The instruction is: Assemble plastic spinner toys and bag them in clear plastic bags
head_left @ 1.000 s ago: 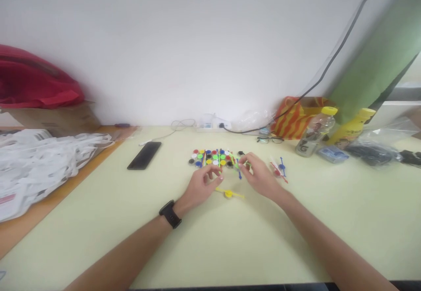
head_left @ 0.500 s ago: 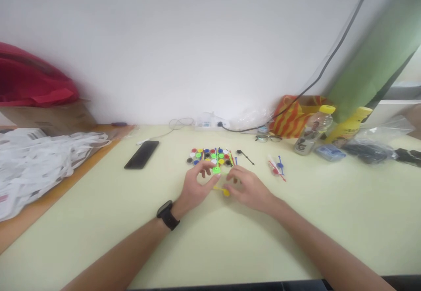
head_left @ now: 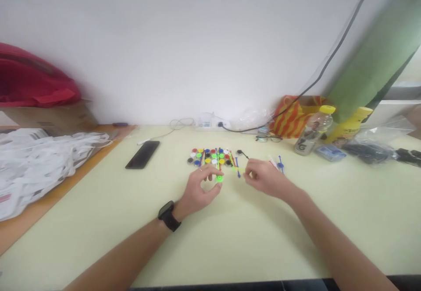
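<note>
A cluster of small coloured round pieces (head_left: 210, 156) with thin coloured sticks lies in rows on the pale yellow table (head_left: 230, 238). Just in front of it, my left hand (head_left: 199, 190), a black watch on its wrist, pinches a small green round piece (head_left: 219, 178) at the fingertips. My right hand (head_left: 265, 179) is curled to the right of it, fingers closed on a thin yellow-green stick whose end points toward the left hand. A black pin (head_left: 242, 153) and red, white and blue pins (head_left: 278, 164) lie beside the right hand.
A black phone (head_left: 143, 154) lies left of the pieces. White bags (head_left: 42, 159) and a red bag on a cardboard box fill the left side. At the back right stand glasses (head_left: 268, 138), two yellow-capped bottles (head_left: 312, 135), a striped bag, a power strip (head_left: 210, 125) and plastic bags.
My right hand came down to the yellow piece on the table, then moved up and right, closed on a thin stick; that piece is gone from the table. My left hand now pinches a green round piece.
</note>
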Motion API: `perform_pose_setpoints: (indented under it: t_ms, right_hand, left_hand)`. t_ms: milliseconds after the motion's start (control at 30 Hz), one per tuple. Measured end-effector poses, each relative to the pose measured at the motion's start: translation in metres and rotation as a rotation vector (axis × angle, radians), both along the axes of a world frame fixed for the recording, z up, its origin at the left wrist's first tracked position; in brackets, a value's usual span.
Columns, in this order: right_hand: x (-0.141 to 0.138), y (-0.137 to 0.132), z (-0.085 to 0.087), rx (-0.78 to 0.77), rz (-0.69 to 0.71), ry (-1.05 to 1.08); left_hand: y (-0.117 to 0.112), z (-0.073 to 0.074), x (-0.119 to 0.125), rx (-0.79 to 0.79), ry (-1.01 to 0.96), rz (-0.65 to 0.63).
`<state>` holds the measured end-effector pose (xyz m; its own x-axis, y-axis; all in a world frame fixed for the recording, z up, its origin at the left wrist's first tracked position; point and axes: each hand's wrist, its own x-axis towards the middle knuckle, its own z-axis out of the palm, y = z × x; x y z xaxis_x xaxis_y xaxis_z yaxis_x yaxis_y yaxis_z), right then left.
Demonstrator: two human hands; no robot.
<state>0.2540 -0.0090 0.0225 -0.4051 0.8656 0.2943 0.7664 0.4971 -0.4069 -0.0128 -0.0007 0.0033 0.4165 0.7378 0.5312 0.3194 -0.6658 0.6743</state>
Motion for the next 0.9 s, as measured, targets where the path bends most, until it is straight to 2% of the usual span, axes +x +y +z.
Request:
perform_pose_setpoints:
  t_ms: [100, 200, 333, 433, 500, 600, 667, 733, 833, 900]
  right_hand:
    - [0.033, 0.015, 0.001, 0.104, -0.271, -0.074]
    - [0.054, 0.026, -0.004, 0.071, -0.428, -0.188]
    - [0.058, 0.032, -0.014, -0.035, -0.44, -0.267]
    - [0.056, 0.033, -0.019, -0.057, -0.453, -0.33]
    - [0.057, 0.033, -0.02, -0.033, -0.461, -0.336]
    - [0.058, 0.031, -0.016, 0.079, -0.459, -0.236]
    - [0.054, 0.028, -0.011, 0.159, -0.438, -0.104]
    - [0.046, 0.024, -0.004, 0.17, -0.352, 0.061]
    - [0.024, 0.015, 0.004, 0.001, -0.102, 0.264]
    - [0.007, 0.008, 0.005, -0.166, 0.053, 0.346]
  left_hand:
    - [-0.001, -0.003, 0.003, -0.024, 0.142, -0.126]
    - [-0.001, -0.006, 0.005, -0.055, 0.278, -0.227]
    - [0.0, -0.007, 0.006, -0.07, 0.327, -0.229]
    - [0.0, -0.005, 0.005, -0.078, 0.323, -0.226]
    - [0.0, -0.004, 0.005, -0.082, 0.323, -0.228]
    - [-0.001, -0.005, 0.004, -0.087, 0.314, -0.209]
    - [0.0, -0.006, 0.005, -0.094, 0.278, -0.156]
    - [0.0, -0.006, 0.005, -0.093, 0.216, -0.064]
    - [0.003, -0.004, 0.005, -0.054, 0.116, 0.087]
    - [0.004, -0.002, 0.005, -0.01, 0.086, 0.115]
